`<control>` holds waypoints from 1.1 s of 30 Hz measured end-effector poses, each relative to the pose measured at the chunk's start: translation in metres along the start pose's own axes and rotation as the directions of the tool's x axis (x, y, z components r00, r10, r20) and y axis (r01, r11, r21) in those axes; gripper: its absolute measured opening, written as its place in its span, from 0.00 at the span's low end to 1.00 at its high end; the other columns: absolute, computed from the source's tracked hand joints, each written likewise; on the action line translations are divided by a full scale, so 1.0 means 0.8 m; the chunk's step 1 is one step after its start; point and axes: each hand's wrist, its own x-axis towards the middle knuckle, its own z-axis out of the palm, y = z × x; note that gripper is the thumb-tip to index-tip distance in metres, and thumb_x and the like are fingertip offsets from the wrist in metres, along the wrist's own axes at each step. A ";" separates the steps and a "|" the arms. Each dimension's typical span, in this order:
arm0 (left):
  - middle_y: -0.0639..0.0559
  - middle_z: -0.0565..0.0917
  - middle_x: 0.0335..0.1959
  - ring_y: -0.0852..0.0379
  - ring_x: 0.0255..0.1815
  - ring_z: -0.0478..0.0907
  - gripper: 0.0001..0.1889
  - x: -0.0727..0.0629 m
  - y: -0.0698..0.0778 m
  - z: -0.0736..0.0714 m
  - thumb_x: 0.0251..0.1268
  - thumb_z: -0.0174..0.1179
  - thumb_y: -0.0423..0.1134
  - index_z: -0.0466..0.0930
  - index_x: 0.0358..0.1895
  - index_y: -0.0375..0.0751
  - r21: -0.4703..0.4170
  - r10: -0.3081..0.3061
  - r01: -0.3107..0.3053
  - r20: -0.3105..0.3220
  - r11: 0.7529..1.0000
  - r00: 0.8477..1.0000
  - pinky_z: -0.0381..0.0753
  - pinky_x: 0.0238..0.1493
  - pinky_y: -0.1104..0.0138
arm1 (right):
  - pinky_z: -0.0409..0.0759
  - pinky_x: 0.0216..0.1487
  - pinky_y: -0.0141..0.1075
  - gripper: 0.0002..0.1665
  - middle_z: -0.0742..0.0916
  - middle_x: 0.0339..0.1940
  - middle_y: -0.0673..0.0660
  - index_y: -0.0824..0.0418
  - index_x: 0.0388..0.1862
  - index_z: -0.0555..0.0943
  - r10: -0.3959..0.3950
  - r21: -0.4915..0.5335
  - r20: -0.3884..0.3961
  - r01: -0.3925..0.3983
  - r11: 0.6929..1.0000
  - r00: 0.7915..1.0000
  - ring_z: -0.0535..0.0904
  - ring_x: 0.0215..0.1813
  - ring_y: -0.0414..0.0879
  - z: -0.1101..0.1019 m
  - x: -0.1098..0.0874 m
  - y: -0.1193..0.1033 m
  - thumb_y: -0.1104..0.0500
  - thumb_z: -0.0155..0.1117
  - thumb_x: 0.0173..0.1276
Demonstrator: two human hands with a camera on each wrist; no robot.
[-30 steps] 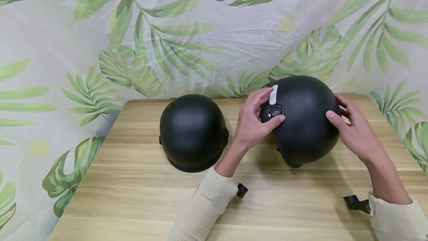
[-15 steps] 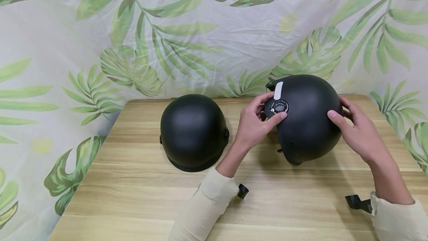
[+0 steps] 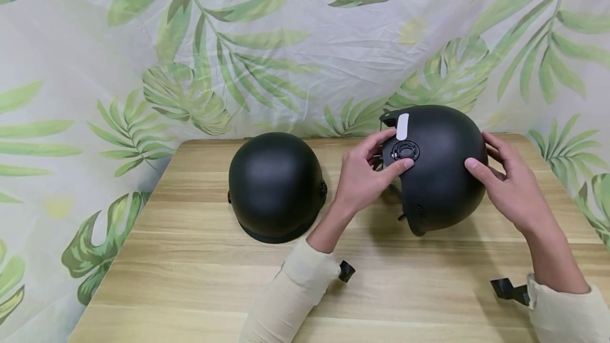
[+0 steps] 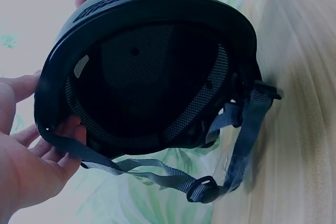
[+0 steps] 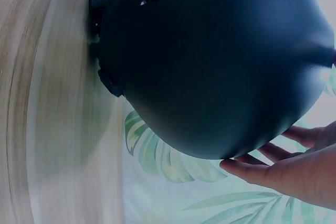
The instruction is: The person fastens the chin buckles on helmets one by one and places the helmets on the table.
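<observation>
Both hands hold a matte black helmet (image 3: 443,173) on its side over the right part of the table. With thumb outside and fingers inside, my left hand (image 3: 364,179) grips its rim beside a round black fitting (image 3: 405,151) and a white sticker (image 3: 402,126). My right hand (image 3: 510,187) holds the crown, thumb and fingers spread around the curve. The left wrist view looks into the dark padded shell, where a grey chin strap (image 4: 247,135) with a black buckle (image 4: 202,189) hangs across the opening. The strap passes over my left fingers.
A second black helmet (image 3: 274,184) stands dome up on the wooden table (image 3: 190,279), left of my left hand. Behind the table hangs a leaf-printed cloth (image 3: 262,68). Black camera mounts (image 3: 510,290) stick out from both sleeves.
The held helmet has turned slightly, bringing its round fitting and sticker rightward and showing more of the rim and underside. Both hands keep their hold; the second helmet stays put.
</observation>
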 end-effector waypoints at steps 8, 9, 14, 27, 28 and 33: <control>0.41 0.88 0.61 0.54 0.60 0.86 0.30 0.004 0.002 0.001 0.69 0.74 0.37 0.79 0.73 0.40 -0.002 0.043 -0.043 0.082 0.999 0.996 0.82 0.65 0.73 | 0.66 0.72 0.16 0.46 0.57 0.90 0.63 0.53 0.91 0.51 -0.004 0.021 -0.020 0.004 1.000 1.000 0.52 0.90 0.64 0.002 -0.001 -0.001 0.48 0.59 0.84; 0.41 0.87 0.62 0.53 0.62 0.86 0.30 0.005 0.002 0.001 0.70 0.73 0.37 0.78 0.73 0.40 -0.003 0.047 -0.047 0.099 0.999 0.994 0.81 0.66 0.72 | 0.65 0.77 0.21 0.46 0.57 0.90 0.64 0.53 0.91 0.50 -0.001 0.023 -0.023 0.001 1.000 1.000 0.52 0.90 0.64 0.002 -0.001 -0.001 0.48 0.59 0.84; 0.41 0.87 0.63 0.53 0.65 0.84 0.30 0.006 0.001 0.005 0.70 0.72 0.37 0.77 0.75 0.40 -0.002 0.050 -0.050 0.144 0.999 0.988 0.80 0.68 0.71 | 0.60 0.88 0.46 0.47 0.57 0.90 0.64 0.53 0.92 0.50 0.006 0.025 -0.048 -0.004 1.000 0.999 0.52 0.90 0.63 0.001 -0.002 -0.002 0.48 0.60 0.83; 0.44 0.88 0.63 0.62 0.63 0.85 0.28 0.004 0.002 0.019 0.71 0.73 0.38 0.80 0.72 0.41 -0.056 0.041 -0.038 0.054 0.998 0.998 0.85 0.66 0.64 | 0.66 0.84 0.39 0.47 0.59 0.90 0.64 0.51 0.91 0.53 -0.019 0.004 -0.080 0.019 1.000 0.997 0.55 0.88 0.69 0.003 -0.005 -0.007 0.49 0.63 0.82; 0.44 0.88 0.64 0.62 0.63 0.85 0.27 0.004 0.003 0.020 0.71 0.73 0.38 0.80 0.72 0.42 -0.059 0.050 -0.046 0.064 0.997 0.997 0.85 0.66 0.64 | 0.68 0.81 0.31 0.47 0.59 0.89 0.64 0.51 0.91 0.54 -0.026 0.002 -0.076 0.027 1.000 0.997 0.56 0.87 0.70 0.004 -0.005 -0.008 0.49 0.63 0.82; 0.44 0.87 0.65 0.62 0.64 0.85 0.26 0.004 0.008 0.026 0.74 0.71 0.38 0.80 0.72 0.42 -0.067 0.071 -0.063 0.120 0.996 0.990 0.84 0.65 0.69 | 0.68 0.57 0.09 0.45 0.62 0.88 0.66 0.55 0.90 0.56 -0.053 0.006 -0.050 0.053 0.999 0.997 0.60 0.84 0.73 0.007 -0.003 -0.007 0.51 0.64 0.82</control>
